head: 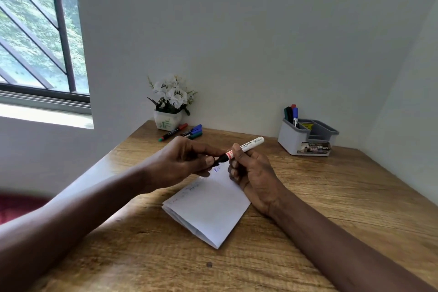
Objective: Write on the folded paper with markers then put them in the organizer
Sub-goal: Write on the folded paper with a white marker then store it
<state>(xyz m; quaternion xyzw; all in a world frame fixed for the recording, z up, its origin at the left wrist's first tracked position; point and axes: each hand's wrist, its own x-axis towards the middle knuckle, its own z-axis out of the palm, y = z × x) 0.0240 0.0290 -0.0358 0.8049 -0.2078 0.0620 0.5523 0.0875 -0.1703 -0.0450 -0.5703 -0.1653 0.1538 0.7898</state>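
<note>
White marker (244, 148) sits just above the far edge of the paper (208, 211), gripped mid-barrel by the right hand (253, 173). The left hand (182, 161) pinches its black end (219, 160); I cannot tell whether a cap is going on or coming off. The long axis runs from that end up and to the right, so the tail points roughly toward the organizer (308, 140). The organizer stands well apart on the far right of the table (331, 197), with pens upright in its tall rear slot. The right hand is nearer and looks better placed to carry the marker over. Loose markers (184, 133) lie far left beside the pot (167, 121).
</note>
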